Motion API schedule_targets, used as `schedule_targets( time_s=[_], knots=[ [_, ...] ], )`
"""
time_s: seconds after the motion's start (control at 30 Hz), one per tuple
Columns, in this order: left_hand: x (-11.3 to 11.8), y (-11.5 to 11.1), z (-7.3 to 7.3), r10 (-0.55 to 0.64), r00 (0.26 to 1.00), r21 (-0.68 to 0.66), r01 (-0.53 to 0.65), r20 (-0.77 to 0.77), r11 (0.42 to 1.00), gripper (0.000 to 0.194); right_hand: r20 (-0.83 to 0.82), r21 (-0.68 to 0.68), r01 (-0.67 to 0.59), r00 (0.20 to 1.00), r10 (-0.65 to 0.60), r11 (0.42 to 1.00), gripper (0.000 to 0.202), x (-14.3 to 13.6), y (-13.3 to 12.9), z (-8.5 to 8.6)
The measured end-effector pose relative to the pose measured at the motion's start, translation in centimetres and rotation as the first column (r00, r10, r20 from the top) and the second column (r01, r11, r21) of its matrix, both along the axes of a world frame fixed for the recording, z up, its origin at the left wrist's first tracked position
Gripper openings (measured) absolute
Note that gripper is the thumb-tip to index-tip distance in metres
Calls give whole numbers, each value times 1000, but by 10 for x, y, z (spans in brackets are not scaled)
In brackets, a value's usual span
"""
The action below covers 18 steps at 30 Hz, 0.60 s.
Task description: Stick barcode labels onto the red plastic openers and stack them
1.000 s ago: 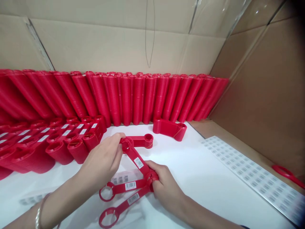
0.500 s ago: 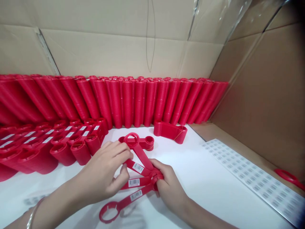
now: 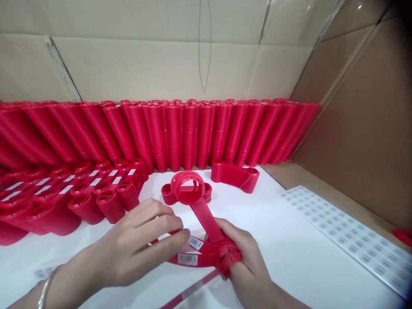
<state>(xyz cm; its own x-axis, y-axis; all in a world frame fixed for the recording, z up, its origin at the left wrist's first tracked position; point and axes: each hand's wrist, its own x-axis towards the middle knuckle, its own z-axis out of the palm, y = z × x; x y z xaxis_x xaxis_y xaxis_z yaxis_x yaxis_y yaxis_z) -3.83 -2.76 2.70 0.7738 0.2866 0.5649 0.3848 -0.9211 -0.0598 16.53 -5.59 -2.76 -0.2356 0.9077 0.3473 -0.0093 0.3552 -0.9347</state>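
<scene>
Several red plastic pieces with ring ends (image 3: 209, 221) are fanned out, some with white barcode labels on their arms. My right hand (image 3: 249, 262) is closed round their stacked ring ends. My left hand (image 3: 141, 244) wears a silver bracelet; its fingers are bent over the labelled arms at the left, with fingertips by the upper label. Its thumb and whatever it grips are hidden. One ring end points up and away, above a small red bundle (image 3: 168, 194) on the white table (image 3: 264, 231).
Tall red stacks (image 3: 189, 137) line the back against the cardboard wall (image 3: 144, 68). Shorter banded bundles (image 3: 109, 206) with labels fill the left. One banded bundle (image 3: 230, 175) lies behind my hands. A barcode label sheet (image 3: 347, 236) lies at the right, and a thin wire loop (image 3: 204, 56) hangs above.
The held pieces and my right hand have moved right and nearer the camera. The upper ring looks larger, and the lowest piece has swung down. My left fingers have shifted right over the labelled arms.
</scene>
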Motion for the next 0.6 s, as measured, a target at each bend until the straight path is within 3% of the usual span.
schedule_targets(
  time_s=[0.1, 0.2, 0.27, 0.33, 0.47, 0.53, 0.6],
  knots=[
    [-4, -6, -3, 13, 1000, 34, -14, 19, 999, 28, 19, 107, 2, 1000, -4, 994, 40, 2, -1, 2],
    [-10, -9, -9, 59, 997, 170, -67, 52, 983, 26, 23, 244, 32, 999, -39, 969, 33, 4, -2, 4],
    [-11, -13, -14, 9, 998, 284, -24, 54, 958, 22, 22, 321, 45, 998, -55, 946, 36, 6, -3, 3],
    [-9, -19, -17, 0, 997, 308, -22, 71, 951, 21, 37, 356, 38, 998, -55, 934, 43, 9, -4, 3],
    [-1, -31, -16, 227, 964, 128, -245, 141, 961, 26, 65, 375, 19, 997, -47, 927, 50, 12, -6, 2],
    [0, -29, -11, 241, 967, 18, -243, 89, 970, 29, 53, 355, 33, 997, -55, 934, 48, 12, -6, 3],
    [-2, -21, -5, 209, 978, -134, -208, 0, 969, 26, 44, 248, 39, 998, -51, 968, 45, 9, -5, 3]
  ],
)
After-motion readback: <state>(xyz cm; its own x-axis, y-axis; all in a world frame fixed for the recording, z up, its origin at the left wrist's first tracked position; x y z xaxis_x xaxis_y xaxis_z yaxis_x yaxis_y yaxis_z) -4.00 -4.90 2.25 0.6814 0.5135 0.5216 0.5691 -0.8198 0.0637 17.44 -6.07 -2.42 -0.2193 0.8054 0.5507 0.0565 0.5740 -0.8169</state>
